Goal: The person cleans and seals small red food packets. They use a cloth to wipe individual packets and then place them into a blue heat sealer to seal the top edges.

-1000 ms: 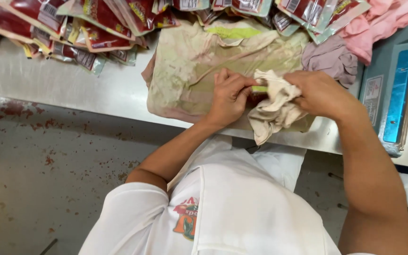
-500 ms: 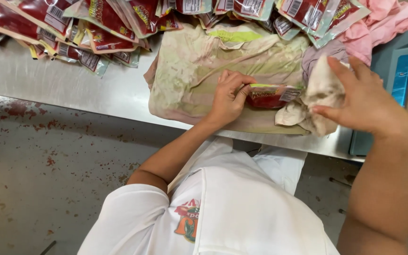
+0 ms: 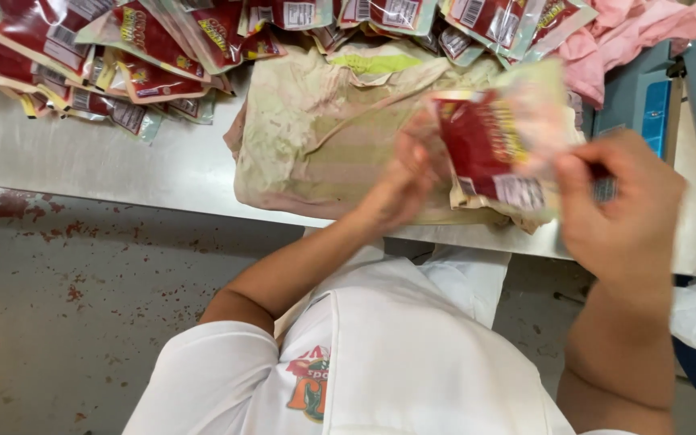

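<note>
Since half a second ago we have lifted the red pouch (image 3: 485, 149) up off the stained cloth (image 3: 324, 137) and turned its flat face toward the camera, and the rag that was bunched in our right hand (image 3: 618, 201) no longer shows clearly; a pale, blurred shape behind the pouch may be it, but we cannot tell. The pouch now hangs above the front edge of the steel tabletop (image 3: 122, 165), between our two hands. Our left hand (image 3: 408, 181) is closed with its fingertips pinching the pouch's left edge, and our right hand is curled, thumb and fingers pressed together on the right edge near the lower corner. We judge the pouch light and thin: a glossy plastic film packet, flat, with a clear sealed border, limp enough to flex when held by one side. The film looks slick, and may be greasy given the stains on the cloth, so a grip on the sealed margin or a corner seems safer than on the smooth printed middle. Many similar red packets (image 3: 147, 48) lie heaped along the far side of the tabletop, a pink cloth (image 3: 630, 40) sits at the far right, and a blue-grey machine (image 3: 646, 101) stands just beyond our right hand.
</note>
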